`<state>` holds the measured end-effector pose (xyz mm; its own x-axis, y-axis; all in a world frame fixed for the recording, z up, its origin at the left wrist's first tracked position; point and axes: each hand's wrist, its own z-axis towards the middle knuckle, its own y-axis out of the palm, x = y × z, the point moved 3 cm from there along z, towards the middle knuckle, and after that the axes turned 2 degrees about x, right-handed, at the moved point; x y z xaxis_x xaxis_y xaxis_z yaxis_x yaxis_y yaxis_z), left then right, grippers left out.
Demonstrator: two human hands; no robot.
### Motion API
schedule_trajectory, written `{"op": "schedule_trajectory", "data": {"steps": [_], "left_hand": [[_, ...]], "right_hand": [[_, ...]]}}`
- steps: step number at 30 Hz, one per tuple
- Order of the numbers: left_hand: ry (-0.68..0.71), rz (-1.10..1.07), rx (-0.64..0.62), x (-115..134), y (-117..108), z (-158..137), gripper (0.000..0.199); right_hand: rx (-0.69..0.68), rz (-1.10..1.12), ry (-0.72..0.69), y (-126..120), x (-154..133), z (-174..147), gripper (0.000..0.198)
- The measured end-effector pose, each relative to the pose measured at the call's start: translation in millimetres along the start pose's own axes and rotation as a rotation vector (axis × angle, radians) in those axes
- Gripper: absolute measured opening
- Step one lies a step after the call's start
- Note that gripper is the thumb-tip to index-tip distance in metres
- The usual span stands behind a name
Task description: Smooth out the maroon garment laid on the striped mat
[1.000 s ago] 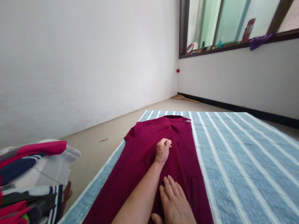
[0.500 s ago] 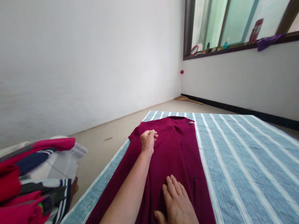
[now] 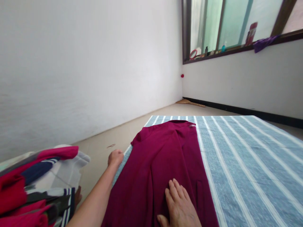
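A white wall [image 3: 94,63] rose beyond a blue cloth [image 3: 239,170] with white stripes. On that cloth lay a maroon garment [image 3: 165,151], spread lengthwise, its collar at the far end. A heap of clothes [image 3: 38,171] sat to the left. The right hand [image 3: 180,203] rested flat, palm down, on the garment, thumb spread. The left hand [image 3: 115,157] was curled near the garment's left edge; whether it gripped anything could not be told.

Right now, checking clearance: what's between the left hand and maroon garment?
In the head view, a strip of striped sheet separates left hand and garment.
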<state>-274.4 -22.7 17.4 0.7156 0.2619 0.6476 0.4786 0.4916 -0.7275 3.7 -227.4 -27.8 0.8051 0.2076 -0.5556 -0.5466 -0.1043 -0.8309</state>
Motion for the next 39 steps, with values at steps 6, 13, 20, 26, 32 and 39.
{"op": "schedule_trajectory", "data": {"steps": [6,13,20,26,32,39], "left_hand": [[0.023,0.193,-0.167,8,5,0,0.026],[0.384,0.100,-0.243,90,33,-41,0.013],[0.851,-0.157,-0.565,166,108,-130,0.016],[0.873,-0.162,-0.534,168,136,-147,0.016],[0.920,-0.098,-0.535,161,135,-147,0.024],[1.013,0.034,-0.499,162,133,-154,0.025]], "right_hand": [[0.003,0.009,-0.014,-1,0,1,0.065],[-0.038,0.078,0.010,-7,-1,5,0.067],[-0.055,0.074,0.017,-6,0,7,0.069],[-0.082,0.035,0.011,-1,0,13,0.075],[-0.094,-0.002,-0.007,-1,1,16,0.079],[-0.049,-0.044,-0.019,3,3,15,0.078]]}}
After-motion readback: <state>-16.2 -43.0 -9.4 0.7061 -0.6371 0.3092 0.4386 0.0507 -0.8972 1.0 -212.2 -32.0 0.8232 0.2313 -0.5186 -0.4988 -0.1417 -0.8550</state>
